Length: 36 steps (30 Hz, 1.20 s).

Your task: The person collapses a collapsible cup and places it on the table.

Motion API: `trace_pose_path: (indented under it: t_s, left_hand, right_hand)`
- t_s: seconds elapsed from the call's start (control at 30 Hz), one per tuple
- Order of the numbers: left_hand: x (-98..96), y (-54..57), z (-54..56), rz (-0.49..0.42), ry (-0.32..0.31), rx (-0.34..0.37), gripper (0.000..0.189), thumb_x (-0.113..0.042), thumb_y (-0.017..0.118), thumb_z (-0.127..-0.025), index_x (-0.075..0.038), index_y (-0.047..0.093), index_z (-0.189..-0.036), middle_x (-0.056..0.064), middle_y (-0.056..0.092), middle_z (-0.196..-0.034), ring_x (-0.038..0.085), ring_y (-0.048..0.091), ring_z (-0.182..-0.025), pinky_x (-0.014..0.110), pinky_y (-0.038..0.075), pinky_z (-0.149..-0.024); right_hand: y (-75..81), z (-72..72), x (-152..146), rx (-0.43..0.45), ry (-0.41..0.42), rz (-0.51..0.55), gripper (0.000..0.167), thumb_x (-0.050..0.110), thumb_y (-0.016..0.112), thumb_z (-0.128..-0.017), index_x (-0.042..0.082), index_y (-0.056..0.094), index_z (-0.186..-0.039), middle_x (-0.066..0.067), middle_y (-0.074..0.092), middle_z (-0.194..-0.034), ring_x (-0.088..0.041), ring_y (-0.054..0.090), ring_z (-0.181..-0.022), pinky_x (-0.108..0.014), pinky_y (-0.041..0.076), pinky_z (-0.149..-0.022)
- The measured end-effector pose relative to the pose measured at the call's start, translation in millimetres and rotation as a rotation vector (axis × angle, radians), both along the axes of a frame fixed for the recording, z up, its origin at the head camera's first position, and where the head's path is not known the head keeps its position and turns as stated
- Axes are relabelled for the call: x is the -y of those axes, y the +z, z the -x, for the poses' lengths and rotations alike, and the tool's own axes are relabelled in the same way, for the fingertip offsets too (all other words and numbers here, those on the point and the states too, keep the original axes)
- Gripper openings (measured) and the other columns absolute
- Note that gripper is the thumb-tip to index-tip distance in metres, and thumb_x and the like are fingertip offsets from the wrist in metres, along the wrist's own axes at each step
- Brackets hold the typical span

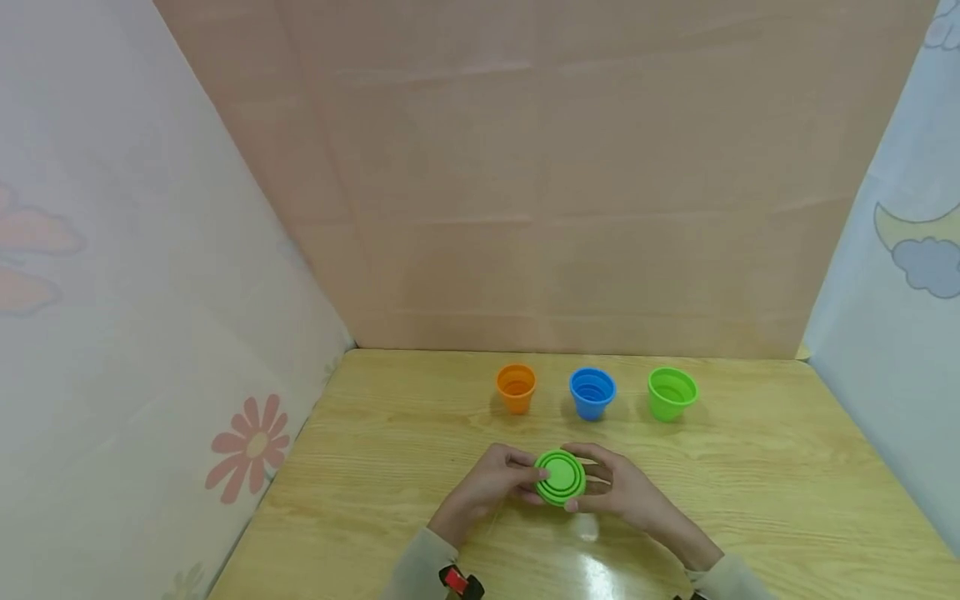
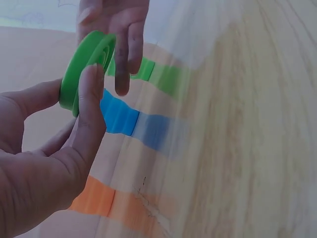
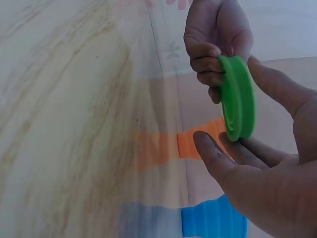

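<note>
A green collapsible cup [image 1: 560, 477], folded flat into a disc of concentric rings, is held over the table in front of the body. My left hand [image 1: 492, 483] pinches its left side, the thumb lying on the ringed face and fingers behind. In the left wrist view the left hand [image 2: 54, 148] grips the flattened cup [image 2: 79, 74] at its edge. My right hand [image 1: 618, 487] is spread around the opposite side, fingers loosely extended. The right wrist view shows the right hand [image 3: 262, 163] with thumb and fingertips right at the rim of the folded cup [image 3: 238, 99].
Behind the hands, an orange cup [image 1: 517, 389], a blue cup [image 1: 592, 393] and a green cup [image 1: 672, 393] stand upright in a row on the wooden table [image 1: 375, 467]. A brown backdrop [image 1: 540, 183] rises behind the table, with pale printed walls at both sides.
</note>
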<state>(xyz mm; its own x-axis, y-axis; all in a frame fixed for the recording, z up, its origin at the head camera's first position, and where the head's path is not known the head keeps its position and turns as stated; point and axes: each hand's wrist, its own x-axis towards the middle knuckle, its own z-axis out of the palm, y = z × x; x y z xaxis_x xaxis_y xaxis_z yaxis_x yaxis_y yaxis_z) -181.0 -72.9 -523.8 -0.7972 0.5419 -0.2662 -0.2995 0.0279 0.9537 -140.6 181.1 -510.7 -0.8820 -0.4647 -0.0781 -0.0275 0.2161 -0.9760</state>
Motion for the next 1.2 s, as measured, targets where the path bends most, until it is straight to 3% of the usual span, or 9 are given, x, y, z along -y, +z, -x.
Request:
trace_pose_path:
  t_s: [0.23, 0.47, 0.67, 0.97, 1.2]
  left_hand:
    - [2.7, 3.1, 2.0, -0.037, -0.01, 0.076, 0.026, -0.012, 0.074, -0.098, 0.007, 0.076, -0.116, 0.009, 0.08, -0.098, 0.014, 0.077, -0.08, 0.029, 0.068, -0.076]
    - [1.2, 4.9, 2.3, -0.032, -0.027, 0.082, 0.028, -0.014, 0.073, -0.099, 0.007, 0.076, -0.118, 0.009, 0.08, -0.1, 0.013, 0.077, -0.082, 0.027, 0.067, -0.077]
    - [-1.3, 5.4, 2.4, -0.023, -0.028, 0.085, 0.029, -0.015, 0.072, -0.1, 0.006, 0.075, -0.119, 0.009, 0.08, -0.101, 0.013, 0.076, -0.083, 0.026, 0.067, -0.078]
    - [-3.7, 3.5, 1.7, 0.003, 0.001, 0.07, 0.03, -0.017, 0.069, -0.103, 0.007, 0.074, -0.119, 0.008, 0.078, -0.099, 0.012, 0.075, -0.082, 0.028, 0.067, -0.081]
    - [-1.3, 5.2, -0.5, -0.024, 0.01, -0.013, 0.034, -0.023, 0.065, -0.106, 0.004, 0.073, -0.123, 0.011, 0.075, -0.115, 0.016, 0.076, -0.098, 0.042, 0.064, -0.098]
  right_hand:
    - [-0.4, 1.8, 1.6, -0.026, -0.029, 0.022, 0.07, 0.019, 0.084, -0.09, 0.003, 0.052, -0.15, -0.024, 0.059, -0.148, -0.044, 0.06, -0.134, -0.026, 0.06, -0.1]
    - [-0.9, 0.1, 0.6, 0.0, -0.096, 0.016, 0.062, 0.021, 0.085, -0.089, 0.002, 0.06, -0.142, -0.022, 0.066, -0.14, -0.026, 0.071, -0.12, -0.024, 0.063, -0.092]
    - [-2.4, -0.9, -1.0, 0.029, -0.136, 0.014, 0.058, 0.023, 0.085, -0.089, 0.001, 0.065, -0.139, -0.021, 0.071, -0.133, -0.021, 0.075, -0.108, -0.025, 0.064, -0.088]
    - [-2.0, -0.1, -2.0, 0.044, -0.18, -0.015, 0.053, 0.026, 0.085, -0.089, 0.001, 0.07, -0.132, -0.017, 0.075, -0.126, -0.017, 0.076, -0.102, -0.023, 0.062, -0.087]
    - [2.6, 0.2, -2.8, 0.094, -0.234, -0.035, 0.048, 0.03, 0.082, -0.092, 0.0, 0.072, -0.129, -0.011, 0.079, -0.117, -0.015, 0.075, -0.099, -0.026, 0.061, -0.084]
